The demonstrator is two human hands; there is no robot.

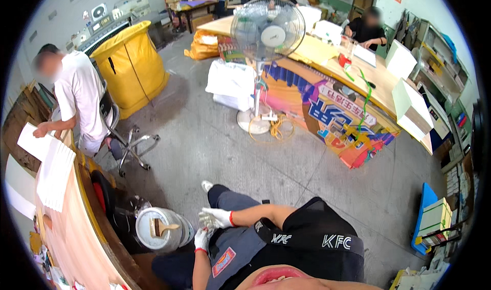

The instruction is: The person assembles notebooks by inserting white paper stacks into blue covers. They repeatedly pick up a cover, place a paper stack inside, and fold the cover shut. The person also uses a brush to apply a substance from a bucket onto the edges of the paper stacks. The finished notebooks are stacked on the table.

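White letters on the black strap [309,241]; large characters on the colourful banner [327,108]

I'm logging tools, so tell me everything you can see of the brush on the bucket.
The brush looks broad, with a tan, wood-looking handle and a dark brown section at its head. It lies on the pale round top of the bucket, handle pointing toward the picture's right. Nobody is holding it. Bristle detail is too small to make out.

- Two white-gloved hands [217,218]
- One brush [157,227]
- One round bucket [144,231]
- One wheeled chair base [134,146]
- One pedestal fan [273,36]
- Three other people [76,85]
- One large yellow container [130,67]
- Two tall white stacks [409,103] at right
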